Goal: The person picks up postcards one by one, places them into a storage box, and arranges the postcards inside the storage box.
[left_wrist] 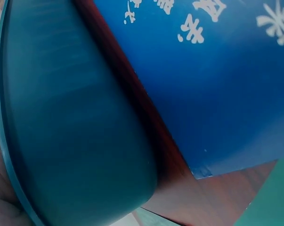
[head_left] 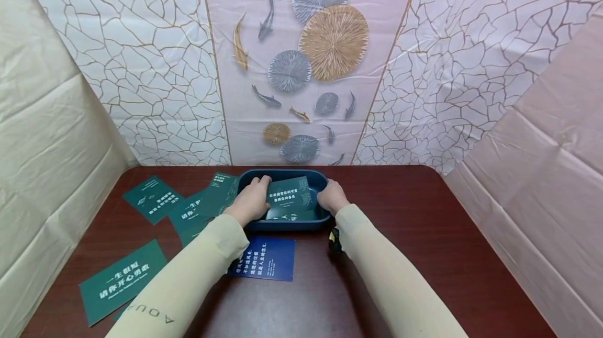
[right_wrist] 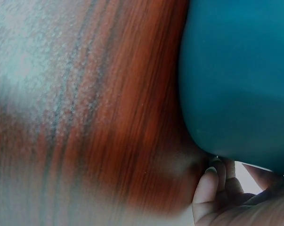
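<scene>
A dark blue-teal rectangular box [head_left: 282,226] stands near the back edge of the table, with green printed cards inside. My left hand [head_left: 249,201] reaches over its left end, thumb and fingers at the left edge of a green card [head_left: 288,196]. Some of those fingers are hidden within the box. At the opposite end my right hand [head_left: 332,198] grips the rim, and in the right wrist view its fingers [right_wrist: 206,186] curl under the box's outer wall [right_wrist: 236,84]. A blue card [head_left: 278,262] with white writing lies in front of the box, partly under the left sleeve.
Several green cards lie left of the box, among them an angled one [head_left: 153,199] and a larger one [head_left: 121,281] at the front left. The dark red wooden table [head_left: 419,228] extends to the right. Patterned cloth [head_left: 165,66] hangs behind and along both sides.
</scene>
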Motion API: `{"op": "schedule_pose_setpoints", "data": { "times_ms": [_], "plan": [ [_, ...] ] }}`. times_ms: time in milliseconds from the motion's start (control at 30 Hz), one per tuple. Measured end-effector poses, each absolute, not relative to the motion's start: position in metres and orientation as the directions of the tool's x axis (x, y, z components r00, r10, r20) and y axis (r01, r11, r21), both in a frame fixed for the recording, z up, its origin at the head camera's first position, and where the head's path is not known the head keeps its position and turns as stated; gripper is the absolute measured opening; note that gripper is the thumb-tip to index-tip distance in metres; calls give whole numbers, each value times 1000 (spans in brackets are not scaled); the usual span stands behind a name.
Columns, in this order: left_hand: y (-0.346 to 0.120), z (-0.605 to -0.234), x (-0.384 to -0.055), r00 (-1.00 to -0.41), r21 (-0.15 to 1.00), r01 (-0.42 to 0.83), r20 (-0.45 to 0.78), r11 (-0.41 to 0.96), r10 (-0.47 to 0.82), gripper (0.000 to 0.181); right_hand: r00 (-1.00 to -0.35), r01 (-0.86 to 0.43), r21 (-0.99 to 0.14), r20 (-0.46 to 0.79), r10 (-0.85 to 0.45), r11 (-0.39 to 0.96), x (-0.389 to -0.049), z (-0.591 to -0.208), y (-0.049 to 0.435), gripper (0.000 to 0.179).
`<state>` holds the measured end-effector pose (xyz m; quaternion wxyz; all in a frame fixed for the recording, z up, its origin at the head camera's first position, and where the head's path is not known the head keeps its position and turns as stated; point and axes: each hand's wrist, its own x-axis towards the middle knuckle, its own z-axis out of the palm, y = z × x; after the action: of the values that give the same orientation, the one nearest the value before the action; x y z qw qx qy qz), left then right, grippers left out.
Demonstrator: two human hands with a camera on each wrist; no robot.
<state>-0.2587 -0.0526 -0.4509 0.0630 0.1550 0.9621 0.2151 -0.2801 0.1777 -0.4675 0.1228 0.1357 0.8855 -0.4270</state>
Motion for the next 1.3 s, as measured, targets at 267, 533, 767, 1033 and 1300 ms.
{"op": "schedule_pose_setpoints", "data": {
  "times_ms": [267, 533, 767, 1033, 1300],
  "plan": [
    [-53, -454, -259, -923, 424, 309, -82, 851, 376, 58, -936, 332, -727, -332, 117, 600, -281, -469, 179, 64],
    [-53, -454, -262, -912, 394, 320, -120, 862, 393, 62, -943, 315, -732, -316, 108, 604, -279, -469, 179, 63],
    [-51, -454, -265, -897, 339, 346, -153, 875, 414, 61, -941, 322, -734, -321, 112, 598, -279, -468, 179, 63],
    [-51, -456, -267, -892, 338, 329, -196, 882, 408, 60, -936, 336, -725, -327, 129, 601, -280, -468, 178, 63],
    [-51, -454, -265, -894, 351, 317, -200, 881, 401, 57, -936, 338, -727, -328, 131, 598, -279, -467, 177, 63]
  ]
}}
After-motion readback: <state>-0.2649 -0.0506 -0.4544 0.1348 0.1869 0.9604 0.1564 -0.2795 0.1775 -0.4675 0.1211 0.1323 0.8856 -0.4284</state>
